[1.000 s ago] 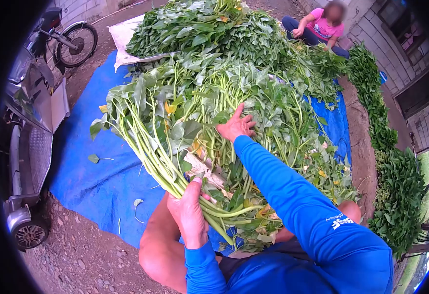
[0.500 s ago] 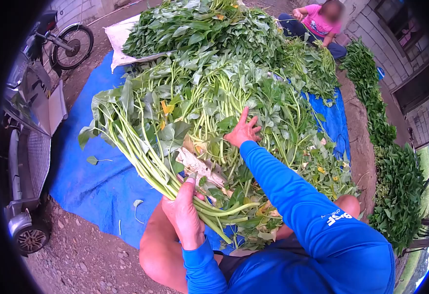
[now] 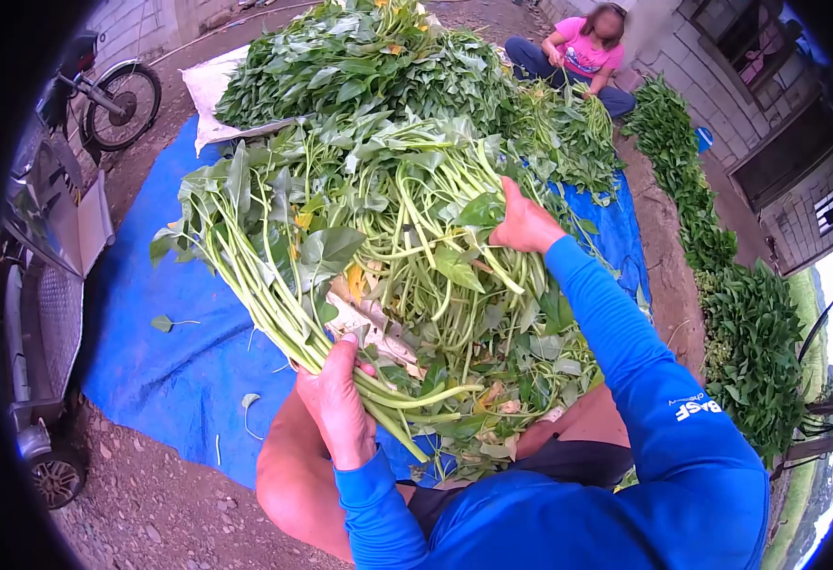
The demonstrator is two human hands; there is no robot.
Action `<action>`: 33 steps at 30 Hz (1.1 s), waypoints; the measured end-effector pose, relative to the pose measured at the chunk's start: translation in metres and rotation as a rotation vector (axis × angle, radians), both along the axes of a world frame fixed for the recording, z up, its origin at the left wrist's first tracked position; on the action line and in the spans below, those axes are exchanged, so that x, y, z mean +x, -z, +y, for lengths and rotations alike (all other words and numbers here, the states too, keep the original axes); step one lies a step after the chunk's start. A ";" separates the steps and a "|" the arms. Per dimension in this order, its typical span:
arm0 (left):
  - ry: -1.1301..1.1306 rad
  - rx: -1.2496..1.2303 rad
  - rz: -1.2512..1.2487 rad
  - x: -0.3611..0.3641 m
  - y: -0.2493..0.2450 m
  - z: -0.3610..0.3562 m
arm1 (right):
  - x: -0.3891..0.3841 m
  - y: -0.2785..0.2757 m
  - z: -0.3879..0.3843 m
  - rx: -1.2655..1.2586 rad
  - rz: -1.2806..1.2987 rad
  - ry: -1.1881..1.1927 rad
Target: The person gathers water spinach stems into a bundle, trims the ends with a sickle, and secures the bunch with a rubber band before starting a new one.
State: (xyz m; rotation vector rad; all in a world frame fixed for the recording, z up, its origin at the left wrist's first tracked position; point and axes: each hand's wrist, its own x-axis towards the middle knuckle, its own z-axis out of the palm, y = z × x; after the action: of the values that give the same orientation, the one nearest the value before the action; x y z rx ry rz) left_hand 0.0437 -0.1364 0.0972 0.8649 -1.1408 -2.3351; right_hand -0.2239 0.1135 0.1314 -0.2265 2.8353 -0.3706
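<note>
My left hand (image 3: 338,399) is closed round the lower stems of a long bunch of leafy greens (image 3: 262,294), whose leaves point up and to the left. My right hand (image 3: 528,220) is at the right side of the loose pile of greens (image 3: 435,204), with its thumb and fingers round leafy stems; its fingertips are partly hidden by leaves. Below the pile, between the hands, lies a pale crumpled piece (image 3: 371,328) with some yellow leaves.
A blue tarp (image 3: 174,347) lies under the greens. Behind is a taller heap (image 3: 359,71) on a white sack (image 3: 209,90). A person (image 3: 587,52) sits at the back right. More greens (image 3: 749,342) line the right. A motorcycle (image 3: 122,106) stands at left.
My right hand has moved right from above the pile and now grips stems there, lifting some of them. The view has shifted slightly. My left hand still holds its bunch.
</note>
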 end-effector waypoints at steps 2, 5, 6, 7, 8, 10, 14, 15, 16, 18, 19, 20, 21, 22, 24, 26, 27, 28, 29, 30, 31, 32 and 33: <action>0.024 0.004 -0.013 -0.002 -0.004 0.002 | 0.041 0.019 0.020 0.042 0.080 -0.022; 0.044 0.021 -0.018 -0.004 -0.008 0.007 | 0.099 0.091 0.043 0.047 0.029 0.076; 0.055 0.025 -0.031 -0.004 -0.008 0.011 | 0.112 0.125 0.053 0.083 -0.007 0.080; 0.086 0.009 -0.056 -0.005 0.001 0.009 | 0.125 0.158 0.065 0.044 -0.092 0.121; 0.092 0.015 -0.048 -0.005 0.007 0.010 | 0.139 0.175 0.065 0.004 -0.170 0.162; 0.110 0.015 -0.031 -0.006 0.008 0.011 | 0.135 0.173 0.066 0.058 -0.331 0.195; 0.121 -0.010 -0.062 -0.009 0.005 0.016 | 0.107 0.157 0.103 -0.049 -0.107 0.162; 0.129 -0.013 -0.062 -0.011 0.004 0.018 | 0.097 0.151 0.108 -0.147 0.089 0.201; 0.138 -0.019 -0.061 -0.013 0.003 0.019 | 0.088 0.142 0.108 -0.247 0.287 0.239; 0.149 -0.034 -0.060 -0.018 0.002 0.025 | 0.072 0.125 0.089 -0.533 0.208 0.254; 0.155 -0.042 -0.061 -0.019 0.003 0.028 | 0.069 0.121 0.074 -0.677 0.168 0.261; 0.163 -0.052 -0.064 -0.019 0.005 0.030 | 0.068 0.129 0.060 -0.651 0.200 0.212; 0.167 -0.060 -0.064 -0.019 0.007 0.031 | 0.066 0.141 0.046 -0.623 0.234 0.158; 0.165 -0.068 -0.062 -0.019 0.010 0.031 | 0.062 0.151 0.035 -0.595 0.268 0.099; 0.192 -0.067 -0.071 -0.017 0.015 0.031 | 0.053 0.163 0.025 -0.479 0.281 0.034; 0.213 -0.062 -0.105 -0.015 0.013 0.033 | 0.042 0.168 0.020 -0.419 0.262 0.025; 0.204 -0.061 -0.100 -0.014 0.014 0.033 | 0.034 0.167 0.020 -0.418 0.238 0.051; 0.196 -0.059 -0.101 -0.014 0.015 0.032 | 0.027 0.161 0.021 -0.415 0.215 0.079; 0.197 -0.058 -0.104 -0.013 0.017 0.031 | 0.022 0.153 0.026 -0.456 0.219 0.074; 0.203 -0.056 -0.103 -0.014 0.019 0.032 | 0.021 0.132 0.031 -0.582 0.125 0.145; 0.210 -0.044 -0.091 -0.015 0.021 0.032 | 0.020 0.100 0.036 -0.705 0.035 0.215; 0.218 -0.044 -0.076 -0.016 0.019 0.033 | 0.022 0.071 0.043 -0.827 -0.055 0.283; 0.225 -0.043 -0.060 -0.016 0.017 0.034 | 0.026 0.044 0.053 -0.956 -0.110 0.412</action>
State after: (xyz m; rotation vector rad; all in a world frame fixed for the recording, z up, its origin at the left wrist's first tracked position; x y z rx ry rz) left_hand 0.0274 -0.1027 0.0798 0.8346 -1.3723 -2.4661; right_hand -0.1975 0.1663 0.0877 0.2047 2.3473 -1.7321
